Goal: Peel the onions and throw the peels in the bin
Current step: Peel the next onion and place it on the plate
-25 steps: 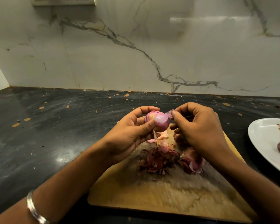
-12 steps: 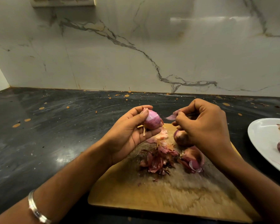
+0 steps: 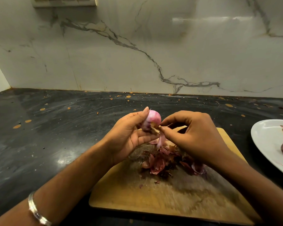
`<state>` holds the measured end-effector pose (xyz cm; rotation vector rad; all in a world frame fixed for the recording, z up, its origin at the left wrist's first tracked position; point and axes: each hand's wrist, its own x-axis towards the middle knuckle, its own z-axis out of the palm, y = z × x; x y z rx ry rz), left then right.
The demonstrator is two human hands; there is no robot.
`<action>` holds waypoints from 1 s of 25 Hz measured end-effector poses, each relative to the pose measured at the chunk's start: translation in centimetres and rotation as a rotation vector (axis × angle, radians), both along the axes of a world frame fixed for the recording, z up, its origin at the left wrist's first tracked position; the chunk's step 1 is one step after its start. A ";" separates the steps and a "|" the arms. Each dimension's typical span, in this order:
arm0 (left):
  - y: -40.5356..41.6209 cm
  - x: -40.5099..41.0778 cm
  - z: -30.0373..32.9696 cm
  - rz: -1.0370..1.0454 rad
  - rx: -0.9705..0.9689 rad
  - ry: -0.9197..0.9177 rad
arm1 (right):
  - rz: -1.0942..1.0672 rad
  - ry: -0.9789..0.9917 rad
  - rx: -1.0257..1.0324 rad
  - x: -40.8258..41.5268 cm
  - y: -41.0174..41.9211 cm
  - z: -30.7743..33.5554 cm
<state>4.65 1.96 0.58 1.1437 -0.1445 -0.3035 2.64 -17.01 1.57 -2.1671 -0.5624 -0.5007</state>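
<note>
Onion nearly bare, peels not yet binned

Left hand grips onion; right hand fingers pinch a skin strip; peels heap on board.

Head camera (wide-angle) looks forward and down, close over the cutting board.

Peels on board — plate right.

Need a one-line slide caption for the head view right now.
Left hand holds an onion over the board while the right hand pinches a peel at its end above the peel pile.
</note>
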 end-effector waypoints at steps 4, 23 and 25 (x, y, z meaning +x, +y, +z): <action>0.0 -0.3 -0.1 -0.036 0.029 -0.034 | 0.032 -0.046 0.095 -0.1 0.3 0.1; 0.3 -0.4 -0.1 -0.101 0.189 -0.175 | 0.059 -0.026 0.139 -0.1 0.2 0.1; 0.1 -0.4 -0.1 -0.086 0.185 -0.165 | 0.073 -0.025 0.176 -0.1 0.3 0.0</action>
